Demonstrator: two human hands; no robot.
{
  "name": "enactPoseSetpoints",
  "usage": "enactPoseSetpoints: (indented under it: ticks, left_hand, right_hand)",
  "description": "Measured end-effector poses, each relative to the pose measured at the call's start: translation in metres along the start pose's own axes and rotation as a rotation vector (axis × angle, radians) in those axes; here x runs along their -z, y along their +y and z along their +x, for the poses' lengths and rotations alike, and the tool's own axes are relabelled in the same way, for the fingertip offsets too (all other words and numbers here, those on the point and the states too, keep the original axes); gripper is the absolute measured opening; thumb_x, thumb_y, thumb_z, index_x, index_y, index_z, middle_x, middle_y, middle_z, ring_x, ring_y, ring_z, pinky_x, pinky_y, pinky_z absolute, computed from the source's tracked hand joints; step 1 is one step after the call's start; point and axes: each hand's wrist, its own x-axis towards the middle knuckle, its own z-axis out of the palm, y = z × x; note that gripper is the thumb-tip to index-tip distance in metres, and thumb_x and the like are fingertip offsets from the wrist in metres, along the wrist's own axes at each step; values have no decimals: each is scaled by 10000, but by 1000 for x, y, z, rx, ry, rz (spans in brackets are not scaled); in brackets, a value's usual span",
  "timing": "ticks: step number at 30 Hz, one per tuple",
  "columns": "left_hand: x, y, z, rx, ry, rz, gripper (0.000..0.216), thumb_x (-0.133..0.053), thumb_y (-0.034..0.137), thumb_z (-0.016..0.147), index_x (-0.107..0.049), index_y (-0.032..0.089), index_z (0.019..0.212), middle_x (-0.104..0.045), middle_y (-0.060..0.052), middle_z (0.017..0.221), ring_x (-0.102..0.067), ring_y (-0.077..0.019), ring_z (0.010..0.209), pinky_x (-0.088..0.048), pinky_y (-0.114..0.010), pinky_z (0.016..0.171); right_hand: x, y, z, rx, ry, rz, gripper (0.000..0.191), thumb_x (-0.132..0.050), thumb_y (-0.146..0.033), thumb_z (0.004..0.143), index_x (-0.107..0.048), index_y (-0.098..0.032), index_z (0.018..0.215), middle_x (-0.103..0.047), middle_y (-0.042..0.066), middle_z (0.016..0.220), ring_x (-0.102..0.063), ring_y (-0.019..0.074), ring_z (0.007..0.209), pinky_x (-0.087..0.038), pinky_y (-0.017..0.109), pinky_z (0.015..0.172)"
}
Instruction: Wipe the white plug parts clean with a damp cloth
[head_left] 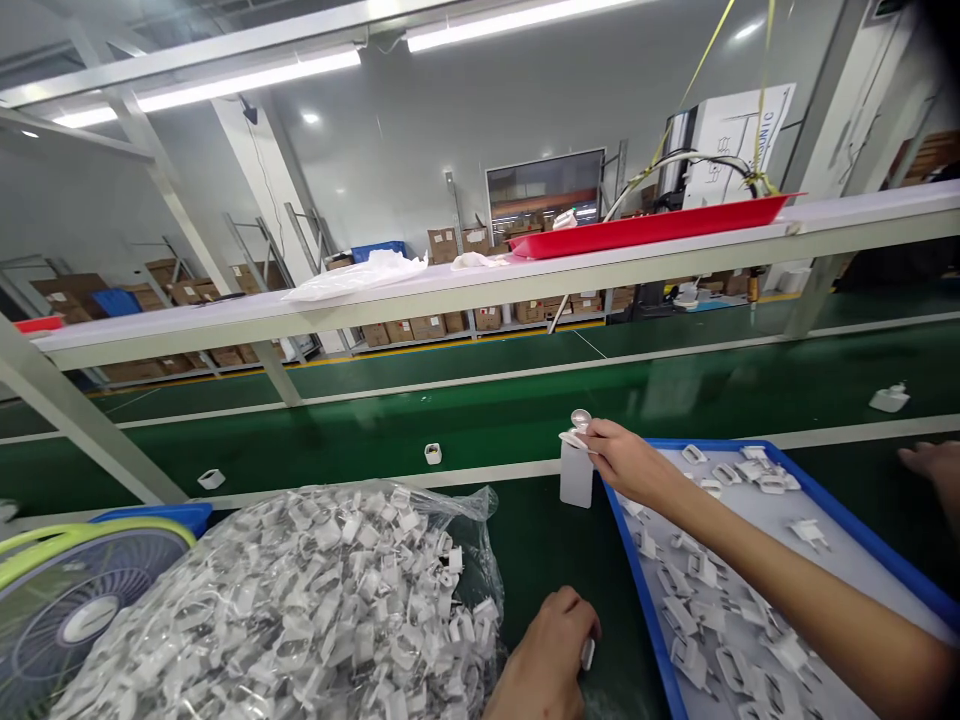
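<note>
My right hand (616, 457) reaches out over the front edge of the green belt. Its fingers pinch the top of a white rectangular container (576, 478), where a clear round lid-like piece (580, 418) sticks up. Low in the middle, my left hand (546, 652) is curled with its back to me. A small white plastic piece (588, 655) shows beside its fingertips; most of it is hidden. Left of that hand lies a large clear bag (322, 600) of white plug housings. A blue-rimmed tray (637, 580) with white plug parts (701, 568) lies under my right forearm.
White housings (433, 454) sit spaced along the green conveyor belt (360, 440). A green-rimmed fan (90, 610) stands at the left. Above the belt runs a shelf (450, 290) with a red tray (652, 232). Another person's hand (934, 468) shows at the right edge.
</note>
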Motion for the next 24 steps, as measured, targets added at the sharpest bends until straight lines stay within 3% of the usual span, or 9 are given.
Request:
enactPoseSetpoints:
  ticks: [6,11,15,17,20,22,24]
  left_hand:
    - [-2,-7,-3,-107,-72,-79,521,-536,-107,503,-642,235,882,-650,-32,1058,-647,-222,979,-442,-240,702]
    - [1,-4,-9,-134,-42,-100,628,-453,-110,532,-637,262,1003,-659,-30,1095,-634,-206,1008,-460,-254,780]
    - [-10,-7,5,-143,-60,-57,492,-536,-98,516,-670,220,867,-708,-64,992,-639,-294,1018,-487,-353,827]
    - [-16,-7,10,-146,-40,-41,428,-611,-55,576,-691,211,902,-721,-94,1050,-617,-342,1082,-477,-439,915]
    - [-25,1,9,-139,43,-26,428,-617,17,714,-684,192,1099,-625,-152,1354,-459,-404,1327,-349,-556,1102]
    - [-34,10,2,-108,107,-55,412,-550,10,794,-675,162,1156,-598,-180,1383,-451,-396,1339,-334,-542,1128]
    - [-45,21,-11,-13,110,-197,318,-508,58,908,-697,188,1129,-665,-149,1256,-577,-333,1201,-434,-460,1065]
  right_hand:
    - [2,-2,1,-31,-24,44,163,-616,-299,995,-664,-181,1097,-672,52,1106,-660,169,949,-579,360,825]
    - [4,-4,2,-75,-38,113,170,-609,-324,998,-664,-181,1072,-670,49,1093,-654,164,925,-571,359,820]
    - [7,-4,1,-137,-14,241,188,-600,-352,1001,-663,-184,1058,-667,40,1054,-641,152,872,-558,344,793]
    - [8,-4,-4,-214,31,331,219,-579,-379,1010,-655,-180,960,-661,29,1004,-618,136,820,-541,322,763]
    - [10,-12,-21,-392,115,485,366,-537,-449,1016,-588,-174,781,-625,8,888,-565,117,721,-492,281,676]
    - [12,-24,-42,-525,142,585,474,-512,-519,1004,-505,-195,657,-580,3,785,-553,134,687,-455,273,632]
    - [14,-42,-67,-646,135,671,540,-510,-587,974,-430,-228,579,-520,10,670,-582,183,703,-447,282,633]
